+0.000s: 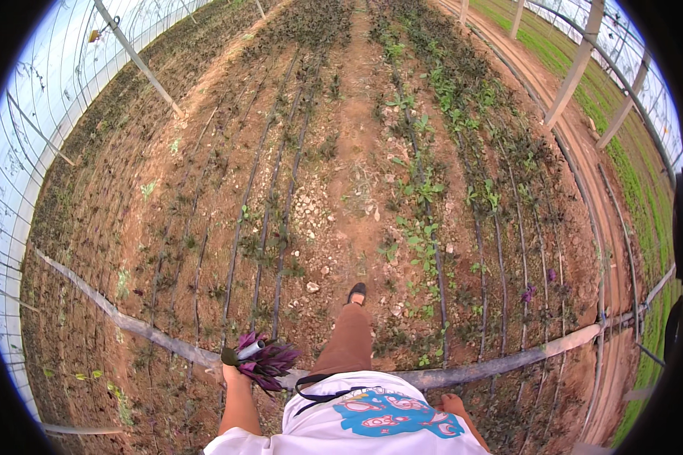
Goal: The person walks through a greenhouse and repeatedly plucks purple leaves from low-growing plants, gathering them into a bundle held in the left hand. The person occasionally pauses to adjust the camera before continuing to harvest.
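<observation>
My left hand [233, 373] is in front of my left hip, closed around a bunch of purple-leaved cuttings [270, 364]. A pale grey tube-shaped object [251, 350] sticks out from the same grip; what it belongs to cannot be made out. Something dark green covers the fingers, perhaps part of a glove. My right hand [451, 404] hangs low by my right side, partly behind my white printed shirt [398, 412]. Its fingers are too small and hidden to show whether they hold anything. One shoe [357, 292] is planted on the soil path ahead.
A thick grey pipe [478, 372] crosses the ground at my legs. Black drip lines [266, 219] run away between rows of dark plants. Green weeds [424, 244] grow right of the soil path [356, 131]. Concrete posts [575, 68] line the right; a slanted pole [142, 62] stands left.
</observation>
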